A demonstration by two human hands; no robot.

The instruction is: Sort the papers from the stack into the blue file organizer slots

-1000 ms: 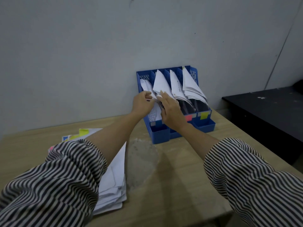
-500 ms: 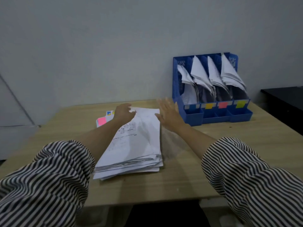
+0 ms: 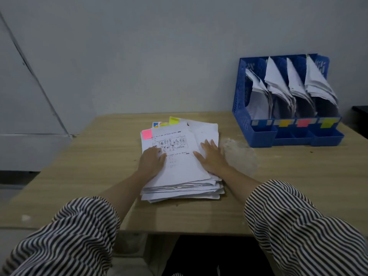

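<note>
A thick stack of white papers (image 3: 179, 172) lies in the middle of the wooden table. Its top sheet is printed with a row of small figures and carries a pink sticky tab (image 3: 147, 134). My left hand (image 3: 151, 162) rests flat on the left part of the top sheet. My right hand (image 3: 211, 156) lies flat on the right part, fingers spread. Neither hand holds a sheet. The blue file organizer (image 3: 241, 108) stands at the back right against the wall, its several slots filled with leaning papers and marked with coloured tabs.
The wooden table (image 3: 99, 168) ends close to me, with a pale scuffed patch (image 3: 239, 154) between the stack and the organizer. A grey wall runs behind. A dark surface (image 3: 360, 110) shows at the far right edge.
Both hands have come away from the organizer's slots and settled flat on the paper stack. The view has swung left, so the organizer now sits at the right.
</note>
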